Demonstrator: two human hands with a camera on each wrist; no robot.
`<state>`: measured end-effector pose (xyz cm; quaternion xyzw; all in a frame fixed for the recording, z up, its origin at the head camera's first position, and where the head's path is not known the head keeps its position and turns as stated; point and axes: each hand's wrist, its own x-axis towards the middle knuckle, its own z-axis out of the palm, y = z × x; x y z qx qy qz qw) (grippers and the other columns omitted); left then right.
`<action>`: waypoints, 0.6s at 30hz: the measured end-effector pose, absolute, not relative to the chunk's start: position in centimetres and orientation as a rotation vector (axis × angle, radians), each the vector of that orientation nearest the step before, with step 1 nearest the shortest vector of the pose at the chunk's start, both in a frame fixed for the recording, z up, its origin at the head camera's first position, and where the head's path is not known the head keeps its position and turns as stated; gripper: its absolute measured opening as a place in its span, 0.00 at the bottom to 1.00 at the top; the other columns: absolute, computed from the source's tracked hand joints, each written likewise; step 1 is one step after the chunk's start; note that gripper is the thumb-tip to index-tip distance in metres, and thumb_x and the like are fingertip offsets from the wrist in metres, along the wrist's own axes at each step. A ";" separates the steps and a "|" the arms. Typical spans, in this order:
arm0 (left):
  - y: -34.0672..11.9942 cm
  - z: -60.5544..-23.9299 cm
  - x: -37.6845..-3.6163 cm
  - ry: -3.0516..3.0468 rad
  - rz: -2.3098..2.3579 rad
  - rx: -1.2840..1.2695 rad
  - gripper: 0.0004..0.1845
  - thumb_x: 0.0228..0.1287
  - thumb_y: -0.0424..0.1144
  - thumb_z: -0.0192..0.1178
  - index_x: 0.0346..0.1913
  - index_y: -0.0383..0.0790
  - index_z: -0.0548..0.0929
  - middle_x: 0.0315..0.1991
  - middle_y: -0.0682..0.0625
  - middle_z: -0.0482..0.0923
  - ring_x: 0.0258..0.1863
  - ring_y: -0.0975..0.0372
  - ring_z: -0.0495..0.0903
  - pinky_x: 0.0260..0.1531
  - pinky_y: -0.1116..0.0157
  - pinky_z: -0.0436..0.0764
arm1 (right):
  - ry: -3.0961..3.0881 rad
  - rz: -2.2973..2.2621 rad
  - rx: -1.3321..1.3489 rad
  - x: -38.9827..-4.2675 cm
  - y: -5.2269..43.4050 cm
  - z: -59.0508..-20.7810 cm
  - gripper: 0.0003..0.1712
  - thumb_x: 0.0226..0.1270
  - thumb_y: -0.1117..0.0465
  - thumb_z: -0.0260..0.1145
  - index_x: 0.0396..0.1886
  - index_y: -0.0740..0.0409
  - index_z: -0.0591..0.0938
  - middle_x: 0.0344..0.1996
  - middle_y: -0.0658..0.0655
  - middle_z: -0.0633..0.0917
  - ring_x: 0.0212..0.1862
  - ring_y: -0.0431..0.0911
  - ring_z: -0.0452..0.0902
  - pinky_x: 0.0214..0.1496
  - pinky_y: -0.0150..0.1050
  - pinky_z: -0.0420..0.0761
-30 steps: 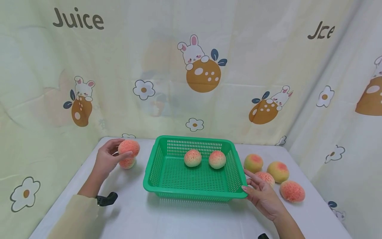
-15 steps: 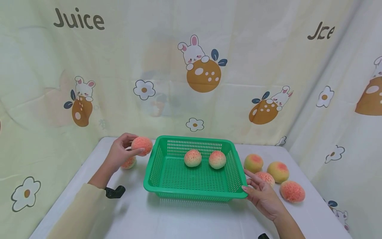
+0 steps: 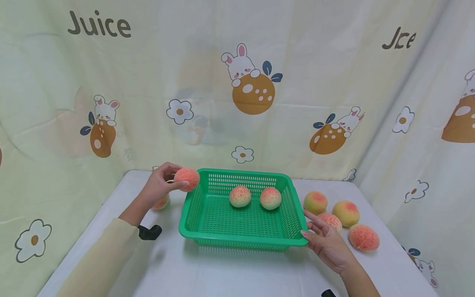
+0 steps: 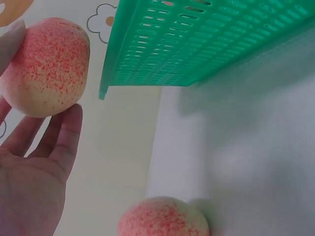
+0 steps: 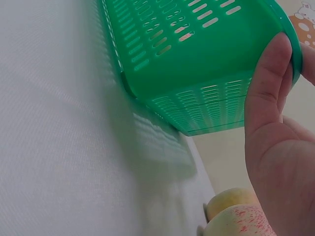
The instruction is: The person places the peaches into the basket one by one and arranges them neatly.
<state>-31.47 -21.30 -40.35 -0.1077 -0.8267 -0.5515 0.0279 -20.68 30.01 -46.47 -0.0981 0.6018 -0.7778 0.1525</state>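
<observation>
Pink-orange speckled peach [image 3: 187, 178] is pinched in the left hand [image 3: 159, 187], thumb on top, fingers underneath, held in the air right at the far-left corner of the green basket [image 3: 193, 222], level with the rim and not yet inside. Left wrist view confirms: peach sits on the fingertips [image 4: 69, 123], clear of the desk [image 3: 230, 272], basket corner just beside it. A second peach [image 3: 161, 202] lies on the desk below and behind that hand, partly hidden by it. Inside the basket: two peaches, one [image 3: 240, 196] left of the other [image 3: 270, 198], near the far wall, close together but apart. Right hand [image 3: 326, 243] is at the basket's near-right corner, fingers mostly straight, thumb pressed against the rim; right wrist view shows the thumb [image 5: 268, 83] flat on the outer wall, nothing grasped. Four more peaches on the desk to the right of the basket: a yellow-green one [image 3: 315, 202], a yellow one with a red patch [image 3: 345, 213], a pink one [image 3: 363, 237], and one [image 3: 330, 220] partly behind the right hand's fingers. White desk, backed by a cream curtain [image 3: 111, 82] with rabbit, flower and "Juice" print.
</observation>
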 end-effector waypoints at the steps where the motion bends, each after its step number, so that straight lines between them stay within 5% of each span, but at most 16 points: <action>1: -21.2 -40.4 -31.6 -2.553 -1.705 -0.340 0.32 0.60 0.51 0.75 0.63 0.44 0.76 0.61 0.43 0.80 0.60 0.48 0.79 0.49 0.65 0.85 | 1.727 -2.231 -0.279 -20.7 30.0 -46.5 0.40 0.76 0.72 0.57 0.83 0.55 0.53 0.45 0.48 0.80 0.46 0.38 0.84 0.52 0.35 0.87; 18: -20.2 -39.7 -33.6 -2.690 -1.698 -0.363 0.28 0.59 0.51 0.76 0.59 0.48 0.77 0.59 0.47 0.81 0.59 0.52 0.79 0.57 0.53 0.83 | 1.739 -2.221 -0.242 -20.9 30.0 -46.8 0.41 0.77 0.72 0.56 0.83 0.55 0.51 0.45 0.47 0.80 0.45 0.38 0.84 0.52 0.34 0.87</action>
